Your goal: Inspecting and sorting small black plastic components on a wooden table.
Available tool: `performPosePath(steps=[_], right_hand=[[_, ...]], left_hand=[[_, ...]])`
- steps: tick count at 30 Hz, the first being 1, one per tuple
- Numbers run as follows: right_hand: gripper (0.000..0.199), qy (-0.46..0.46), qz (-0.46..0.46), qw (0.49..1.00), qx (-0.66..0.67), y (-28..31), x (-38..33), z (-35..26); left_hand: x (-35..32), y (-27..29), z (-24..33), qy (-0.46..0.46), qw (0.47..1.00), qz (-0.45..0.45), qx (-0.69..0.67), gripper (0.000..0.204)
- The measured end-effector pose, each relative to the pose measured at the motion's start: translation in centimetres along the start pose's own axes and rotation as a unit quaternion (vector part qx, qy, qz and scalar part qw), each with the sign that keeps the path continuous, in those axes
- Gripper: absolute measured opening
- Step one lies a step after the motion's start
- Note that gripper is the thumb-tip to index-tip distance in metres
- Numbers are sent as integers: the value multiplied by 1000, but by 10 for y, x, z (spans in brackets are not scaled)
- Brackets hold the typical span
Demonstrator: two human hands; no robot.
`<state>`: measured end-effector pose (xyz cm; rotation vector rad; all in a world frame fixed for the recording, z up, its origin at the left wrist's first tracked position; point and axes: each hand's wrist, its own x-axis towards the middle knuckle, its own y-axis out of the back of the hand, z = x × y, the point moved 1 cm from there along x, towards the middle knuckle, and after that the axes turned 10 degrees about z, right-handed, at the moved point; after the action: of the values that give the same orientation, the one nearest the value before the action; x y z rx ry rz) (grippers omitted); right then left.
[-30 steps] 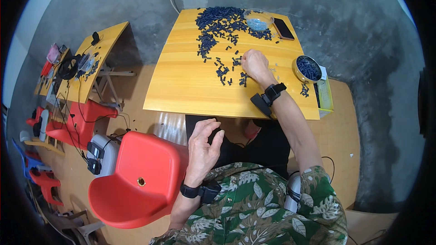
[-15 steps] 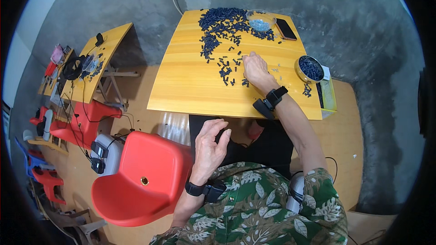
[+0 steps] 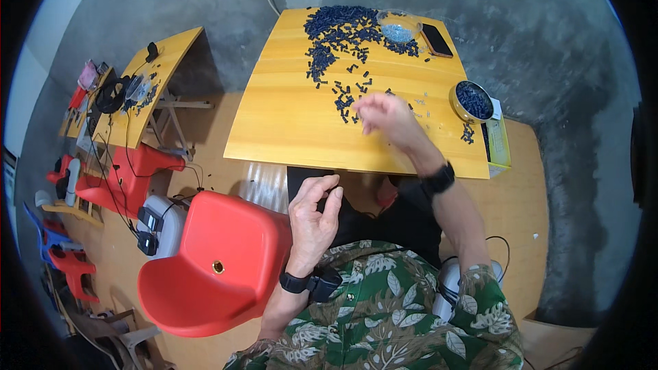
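Note:
Above the near half of the yellow table [image 3: 274, 116], my right hand [image 3: 392, 122] is blurred by motion, its fingers curled in; anything between them is too small to make out. Small dark blue cylindrical pieces [image 3: 343, 24] form a pile at the table's far edge, with a loose trail [image 3: 343, 101] of them beside my right hand. My left hand [image 3: 314, 218] hovers off the table's near edge, above my lap. Its thumb and forefinger tips are drawn close together, and what they pinch, if anything, cannot be seen.
A clear bowl of small pale pieces [image 3: 397, 31] and a phone [image 3: 436, 40] lie at the far right. Near the right edge stands a round tub [image 3: 471, 103] of dark pieces, beside a yellow-green box [image 3: 500, 142]. A red chair [image 3: 226, 260] is at my left.
My right hand has lifted off the scattered pieces and drawn back toward me. The left thumb and forefinger have come closer together. The view has shifted slightly.

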<state>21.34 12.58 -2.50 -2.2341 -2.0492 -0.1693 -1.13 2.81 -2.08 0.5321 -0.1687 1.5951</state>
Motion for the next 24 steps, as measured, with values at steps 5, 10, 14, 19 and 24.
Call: performPosePath(steps=[5, 10, 14, 19, 24], right_hand=[[16, -131, -52, 949, 282, -34, -89, -8], [16, -130, -19, 926, 354, -48, -120, -8], [16, -76, 32, 941, 328, -52, -129, -8], [16, -48, 68, 951, 299, -56, -135, -12], [17, -26, 68, 965, 251, -55, -139, -20]], left_hand=[[-2, -3, 12, -9, 1000, 16, -20, 18], [-4, -3, 18, -51, 998, 2, -35, 20], [-8, -3, 20, -52, 998, -1, -34, 20], [-7, -4, 24, -76, 996, -1, -36, 17], [-9, -2, 24, -62, 996, 4, -60, 14]])
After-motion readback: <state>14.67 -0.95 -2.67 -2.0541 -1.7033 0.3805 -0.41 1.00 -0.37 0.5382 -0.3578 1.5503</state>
